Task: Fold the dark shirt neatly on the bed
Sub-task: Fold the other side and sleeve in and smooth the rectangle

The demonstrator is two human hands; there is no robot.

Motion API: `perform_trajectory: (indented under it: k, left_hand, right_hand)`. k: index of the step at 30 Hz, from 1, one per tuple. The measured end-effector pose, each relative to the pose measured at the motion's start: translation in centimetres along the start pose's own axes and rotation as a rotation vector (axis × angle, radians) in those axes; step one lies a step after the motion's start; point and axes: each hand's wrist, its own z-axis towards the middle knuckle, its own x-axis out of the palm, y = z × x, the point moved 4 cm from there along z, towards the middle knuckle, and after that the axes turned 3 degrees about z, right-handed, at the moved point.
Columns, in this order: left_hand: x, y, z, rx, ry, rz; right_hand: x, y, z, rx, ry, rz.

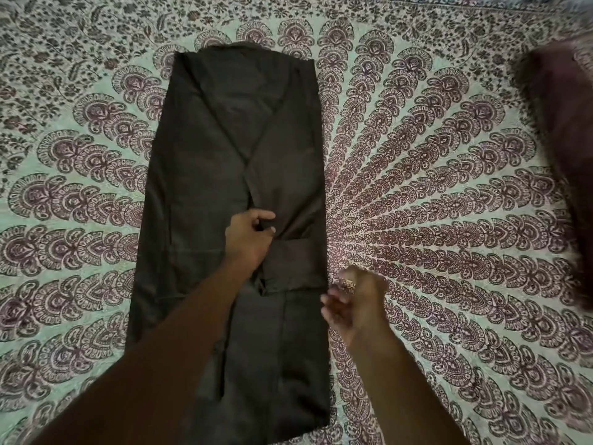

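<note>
The dark shirt [231, 175] was laid lengthwise on the bed [433, 187], a mid-length fold pinched by the left hand [248, 234]; the right hand [356, 303], loosely curled and empty, was held just beside its edge.

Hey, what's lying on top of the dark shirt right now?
On the dark shirt, its own sleeves are folded inward, crossing over the middle. The left hand pinches fabric where they meet. The right hand is beside it, blurred. Anything beneath those folds is covered.

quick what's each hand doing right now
Left hand: closed, pinching a fold of the dark fabric shirt.
Right hand: blurred, loosely curled beside the shirt, holding nothing visible.
</note>
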Motion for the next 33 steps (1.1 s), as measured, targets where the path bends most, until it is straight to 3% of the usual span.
perform_trajectory:
  k: [4,9,15,18,22,24,28,33]
  left_hand:
    - [-0.2,-0.2,-0.7,0.05,0.039,0.053]
    - [-1.4,-0.7,-1.6,0.095,-0.005,0.037]
    - [-2.8,-0.3,-1.8,0.149,0.054,0.066]
    - [-3.3,0.2,-1.3,0.14,0.099,0.048]
    - [-3.8,1.1,-1.0,0.104,0.129,-0.06]
    - [-4.2,1.5,-1.2,0.138,0.102,-0.023]
    - [-4.6,2.9,-2.2,0.144,0.075,0.008]
    - [-4.6,4.7,-4.2,0.157,0.21,0.019]
  right_hand:
    - [2.6,3.2,1.4,-0.458,0.001,-0.599]
    - [4.1,1.1,1.5,-0.545,0.103,-1.144]
    - [4.4,0.5,1.1,-0.694,0.132,-1.433]
    - [4.8,0.4,1.7,-0.829,0.251,-1.415]
    - [3.6,-0.6,-0.1,-1.056,0.507,-1.167]
    - [2.4,-1.8,-1.5,-1.046,0.607,-1.06]
    - [0.5,-4.4,-3.5,-1.074,0.643,-1.063]
    - [0.1,-6.8,-2.9,-1.221,0.586,-1.32]
